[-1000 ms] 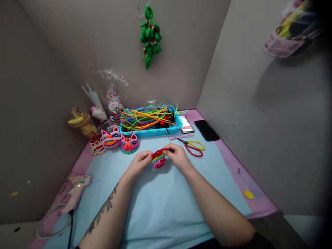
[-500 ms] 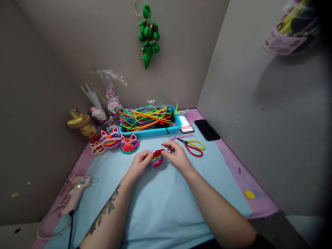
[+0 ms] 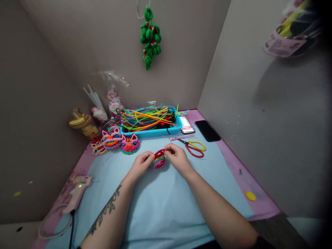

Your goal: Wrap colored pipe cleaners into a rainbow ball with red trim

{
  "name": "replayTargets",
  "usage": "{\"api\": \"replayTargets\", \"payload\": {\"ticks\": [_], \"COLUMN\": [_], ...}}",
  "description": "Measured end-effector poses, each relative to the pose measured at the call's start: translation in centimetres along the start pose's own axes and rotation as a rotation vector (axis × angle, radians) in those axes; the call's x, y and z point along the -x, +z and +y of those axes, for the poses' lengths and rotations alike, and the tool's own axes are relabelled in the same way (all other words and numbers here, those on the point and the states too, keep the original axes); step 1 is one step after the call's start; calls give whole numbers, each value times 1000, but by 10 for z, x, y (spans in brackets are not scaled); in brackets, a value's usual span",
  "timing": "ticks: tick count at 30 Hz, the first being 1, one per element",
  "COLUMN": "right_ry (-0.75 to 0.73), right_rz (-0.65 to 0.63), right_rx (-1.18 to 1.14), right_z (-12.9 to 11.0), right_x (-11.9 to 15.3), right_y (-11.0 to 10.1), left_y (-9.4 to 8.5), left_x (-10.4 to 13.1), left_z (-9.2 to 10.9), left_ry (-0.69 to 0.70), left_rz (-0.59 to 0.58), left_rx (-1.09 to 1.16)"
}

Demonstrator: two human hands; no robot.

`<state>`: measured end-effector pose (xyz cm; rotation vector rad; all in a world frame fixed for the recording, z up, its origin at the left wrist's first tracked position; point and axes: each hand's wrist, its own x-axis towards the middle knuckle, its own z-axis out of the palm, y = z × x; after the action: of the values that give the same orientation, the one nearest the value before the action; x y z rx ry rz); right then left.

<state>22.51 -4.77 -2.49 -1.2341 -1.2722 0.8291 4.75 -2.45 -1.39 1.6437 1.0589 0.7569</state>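
A small round piece of rainbow-striped pipe cleaners (image 3: 159,160) is held up between my hands over the light blue cloth (image 3: 166,200). My left hand (image 3: 144,162) pinches its left edge between thumb and finger. At its upper right, my right hand (image 3: 176,157) pinches a red pipe cleaner end, with the fingers curled in. A dark gap shows between that red strand and the stripes. Scissors (image 3: 193,147) with one yellow and one red handle lie just right of my right hand. Beside them is a short pink-purple pipe cleaner (image 3: 182,137).
Behind my hands stands a blue tray (image 3: 147,133) full of colourful pipe cleaners. Pipe-cleaner animal heads (image 3: 130,143) sit at its left. A black phone (image 3: 207,130) lies at right, a glue gun (image 3: 79,193) with its cord at left. A yellow disc (image 3: 250,196) rests near the right edge.
My right hand's fingers, earlier spread above the striped piece, have closed into a pinch on the red strand. A gap now shows under that strand. The view has shifted slightly.
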Motion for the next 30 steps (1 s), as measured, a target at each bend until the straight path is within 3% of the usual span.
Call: {"api": "replayTargets", "payload": {"ticks": [6,10,14,17,21,28,30], "right_ry": [109,102,-136,-293,-341,-114,-103], "right_rz": [-20,-25,83,-20,-124,91,85], "right_rx": [-274,-227,91,183,214,-207,-327], "right_z": [7,5,-4,-8,-9,-6,-5], "right_x": [-3,-1,8,14,18,9,5], "right_y": [5,7,6,9,15,0,-7], "left_y": [-1,0,1,2,5,5,4], "left_x": [-1,-1,-1,0,1,1,1], "left_z": [-2,-2,-2,-5,-8,-6,-4], "left_ry": [8,4,14,43,74,120,120], "left_rz": [-11,24,106,124,113,163,171], "left_rx": [15,55,41,13,-41,-198,-207]}}
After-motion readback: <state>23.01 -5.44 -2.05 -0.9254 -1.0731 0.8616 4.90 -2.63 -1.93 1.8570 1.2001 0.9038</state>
